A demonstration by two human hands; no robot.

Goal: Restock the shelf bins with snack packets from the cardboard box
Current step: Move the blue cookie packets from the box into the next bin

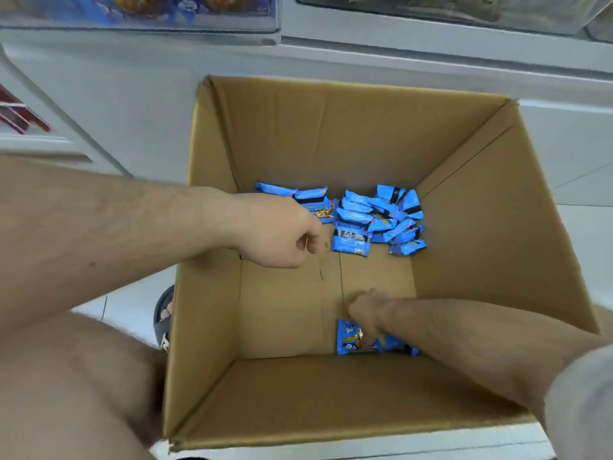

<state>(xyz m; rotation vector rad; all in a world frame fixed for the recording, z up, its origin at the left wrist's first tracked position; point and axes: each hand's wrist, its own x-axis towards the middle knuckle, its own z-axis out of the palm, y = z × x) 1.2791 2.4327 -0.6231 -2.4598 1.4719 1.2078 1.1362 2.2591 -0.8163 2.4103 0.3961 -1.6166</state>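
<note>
Both your arms reach into the cardboard box [464,200]. Your right hand [366,313], lower centre, grips a blue packet [346,336], seemingly lifting it out. Your left hand [282,234] hovers loosely curled, empty, beside the packet pile [374,217] at centre. Shelf bins [139,11] sit along the top.

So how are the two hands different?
The left hand hangs over the far packets, fingers curled, holding nothing visible. The right hand is lower, on the near packets; whether it grips one is unclear. Both are inside the cardboard box.
</note>
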